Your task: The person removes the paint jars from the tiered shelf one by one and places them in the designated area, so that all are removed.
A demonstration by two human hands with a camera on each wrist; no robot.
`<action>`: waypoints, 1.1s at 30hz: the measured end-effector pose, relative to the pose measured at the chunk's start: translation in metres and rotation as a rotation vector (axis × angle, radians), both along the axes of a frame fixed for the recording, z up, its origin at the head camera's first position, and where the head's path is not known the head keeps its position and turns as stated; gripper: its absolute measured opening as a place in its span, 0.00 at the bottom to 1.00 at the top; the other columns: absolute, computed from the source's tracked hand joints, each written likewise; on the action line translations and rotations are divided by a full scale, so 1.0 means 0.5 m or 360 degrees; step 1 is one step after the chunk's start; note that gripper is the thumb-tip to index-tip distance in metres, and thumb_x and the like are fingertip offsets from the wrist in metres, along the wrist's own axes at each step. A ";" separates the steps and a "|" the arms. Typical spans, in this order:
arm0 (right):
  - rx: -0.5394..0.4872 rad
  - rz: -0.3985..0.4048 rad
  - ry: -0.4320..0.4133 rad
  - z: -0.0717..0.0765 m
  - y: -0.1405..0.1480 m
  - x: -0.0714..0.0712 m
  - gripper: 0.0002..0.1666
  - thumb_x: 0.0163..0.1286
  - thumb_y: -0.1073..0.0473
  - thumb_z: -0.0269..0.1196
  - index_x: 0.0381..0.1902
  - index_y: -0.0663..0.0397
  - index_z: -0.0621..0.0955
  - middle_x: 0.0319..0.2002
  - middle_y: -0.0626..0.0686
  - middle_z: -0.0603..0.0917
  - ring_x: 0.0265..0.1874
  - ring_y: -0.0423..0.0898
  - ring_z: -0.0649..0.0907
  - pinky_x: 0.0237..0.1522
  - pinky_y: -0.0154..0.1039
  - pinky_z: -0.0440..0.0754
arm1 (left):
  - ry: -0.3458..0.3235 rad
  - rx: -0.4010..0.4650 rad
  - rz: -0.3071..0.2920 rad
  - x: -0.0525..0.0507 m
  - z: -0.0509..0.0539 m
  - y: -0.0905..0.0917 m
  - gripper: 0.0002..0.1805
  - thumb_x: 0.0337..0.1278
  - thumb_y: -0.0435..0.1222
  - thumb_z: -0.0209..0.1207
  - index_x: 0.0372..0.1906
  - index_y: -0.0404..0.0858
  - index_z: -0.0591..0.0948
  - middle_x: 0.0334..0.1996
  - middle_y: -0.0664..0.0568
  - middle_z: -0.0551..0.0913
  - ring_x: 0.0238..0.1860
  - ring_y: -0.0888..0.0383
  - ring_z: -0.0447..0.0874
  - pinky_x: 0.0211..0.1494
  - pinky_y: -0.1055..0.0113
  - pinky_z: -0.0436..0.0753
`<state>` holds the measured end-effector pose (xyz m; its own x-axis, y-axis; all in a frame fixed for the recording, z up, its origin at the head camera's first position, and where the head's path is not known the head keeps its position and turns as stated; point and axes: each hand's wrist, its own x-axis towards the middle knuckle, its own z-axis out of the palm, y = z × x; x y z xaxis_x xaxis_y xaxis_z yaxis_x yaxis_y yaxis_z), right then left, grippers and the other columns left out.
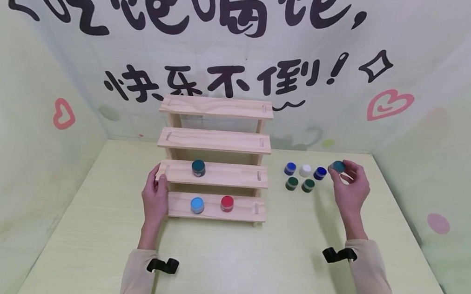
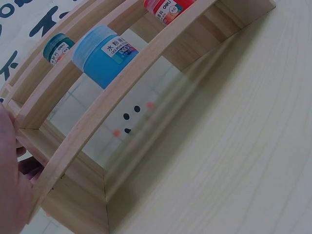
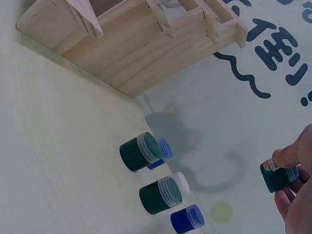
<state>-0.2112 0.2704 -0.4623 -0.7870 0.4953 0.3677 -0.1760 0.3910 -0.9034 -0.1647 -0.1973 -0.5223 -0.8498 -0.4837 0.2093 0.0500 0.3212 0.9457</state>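
My right hand [image 1: 351, 185] pinches a teal paint jar [image 3: 277, 176] between thumb and fingers, raised above the table to the right of the other jars. My left hand [image 1: 156, 198] grips the left end of a wooden stepped rack [image 1: 215, 140], its thumb near the second tier from the bottom. On the lowest tier stand a light blue jar [image 1: 197, 205] and a red jar [image 1: 227, 203]. One tier up is a dark teal jar [image 1: 198, 168]. The left wrist view shows printed labels on these jars; part of the left hand is cut off there.
Right of the rack, several paint jars stand on the table [image 1: 216, 267]: a blue jar [image 1: 290, 168], a white jar [image 1: 305, 170], a dark blue jar [image 1: 320, 173] and two dark green jars [image 1: 292, 183]. A printed cloth wall [image 1: 339, 114] rises behind.
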 end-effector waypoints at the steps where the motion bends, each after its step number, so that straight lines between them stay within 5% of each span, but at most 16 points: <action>1: 0.0003 -0.0007 -0.0023 -0.003 0.003 0.001 0.25 0.60 0.66 0.73 0.55 0.66 0.81 0.45 0.50 0.84 0.42 0.29 0.81 0.43 0.20 0.79 | -0.0002 -0.0003 -0.0001 0.000 0.000 0.000 0.23 0.77 0.49 0.48 0.71 0.52 0.74 0.24 0.55 0.71 0.25 0.62 0.68 0.27 0.71 0.68; 12: -0.0016 -0.0045 -0.0323 -0.056 0.036 0.006 0.26 0.62 0.61 0.73 0.57 0.63 0.80 0.42 0.37 0.80 0.37 0.27 0.80 0.40 0.17 0.78 | 0.0005 -0.0015 -0.0002 0.000 0.000 -0.002 0.23 0.77 0.49 0.48 0.71 0.53 0.74 0.24 0.55 0.71 0.24 0.62 0.67 0.28 0.71 0.68; 19: -0.0025 -0.0036 -0.0553 -0.094 0.053 0.007 0.29 0.64 0.58 0.72 0.60 0.60 0.78 0.49 0.51 0.83 0.33 0.24 0.79 0.36 0.18 0.78 | -0.0007 -0.0009 -0.0009 0.000 0.000 -0.001 0.23 0.77 0.49 0.48 0.71 0.53 0.73 0.25 0.54 0.71 0.25 0.62 0.68 0.28 0.72 0.68; 33: 0.0056 0.0021 -0.0684 -0.143 0.050 0.001 0.28 0.66 0.60 0.70 0.62 0.60 0.77 0.56 0.62 0.82 0.36 0.24 0.75 0.38 0.16 0.73 | -0.0014 -0.0005 -0.0004 -0.001 0.001 -0.001 0.24 0.78 0.49 0.48 0.72 0.51 0.73 0.25 0.55 0.71 0.25 0.62 0.67 0.28 0.72 0.68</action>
